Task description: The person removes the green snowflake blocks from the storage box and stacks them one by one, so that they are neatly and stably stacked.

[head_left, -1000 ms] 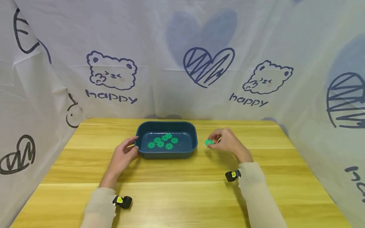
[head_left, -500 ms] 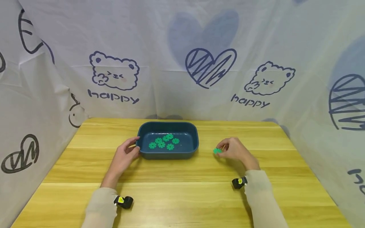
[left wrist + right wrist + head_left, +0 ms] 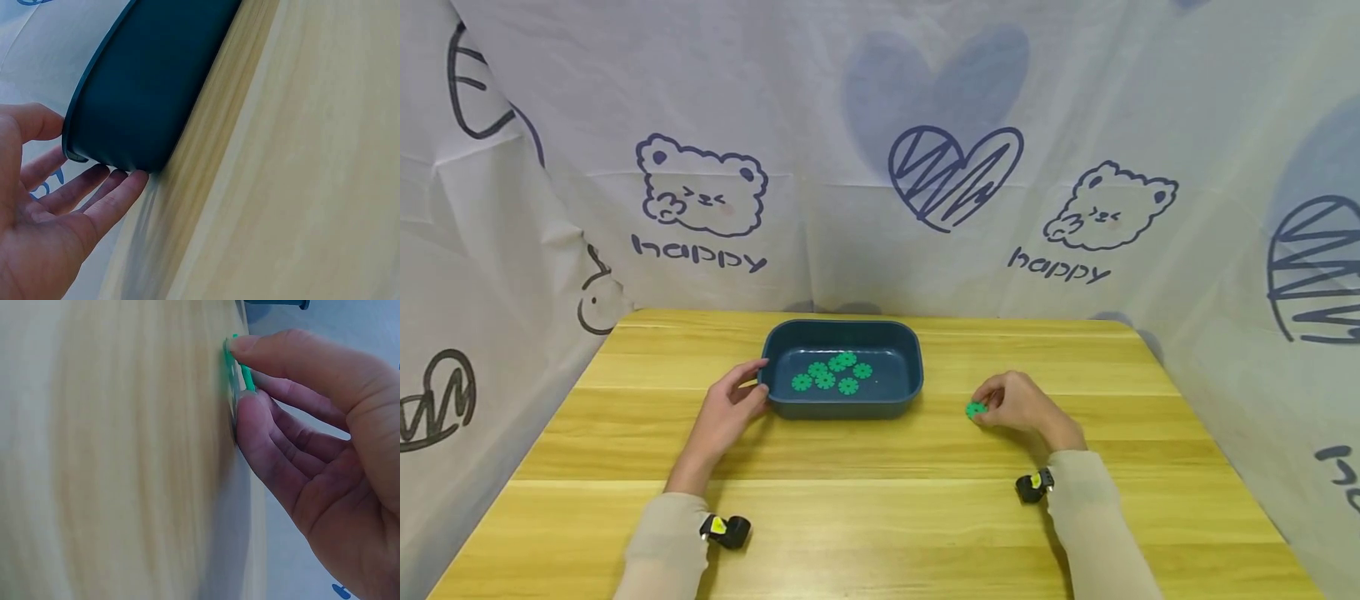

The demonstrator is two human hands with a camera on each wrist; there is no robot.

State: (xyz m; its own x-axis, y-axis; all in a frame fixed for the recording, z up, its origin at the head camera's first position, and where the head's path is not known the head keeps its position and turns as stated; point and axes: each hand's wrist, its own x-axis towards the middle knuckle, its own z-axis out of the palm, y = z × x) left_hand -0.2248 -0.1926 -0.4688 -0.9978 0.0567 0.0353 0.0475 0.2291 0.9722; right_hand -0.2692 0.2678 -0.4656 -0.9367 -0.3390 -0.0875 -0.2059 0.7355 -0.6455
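A dark blue rectangular tray (image 3: 842,409) with rounded corners stands toward the back of the table. Several flat green notched discs (image 3: 847,386), like snowflake building pieces, lie inside it. My left hand (image 3: 730,408) touches the tray's left end, its fingertips against the outer wall and rim in the left wrist view. To the right of the tray, my right hand (image 3: 1018,408) pinches one green notched disc (image 3: 976,410) between thumb and fingers, low at the tabletop. In the right wrist view the disc (image 3: 247,378) is seen nearly edge-on, partly hidden by the fingertips.
The wood-grain table (image 3: 865,517) stretches out in front of the tray and between the arms. A white cloth (image 3: 850,250) with printed bears and hearts hangs behind and at both sides. Each wrist carries a small black camera (image 3: 730,531).
My right hand has moved right and nearer to me, lowering the green disc toward the table, and now barely moves. The left hand stays at the tray's end.
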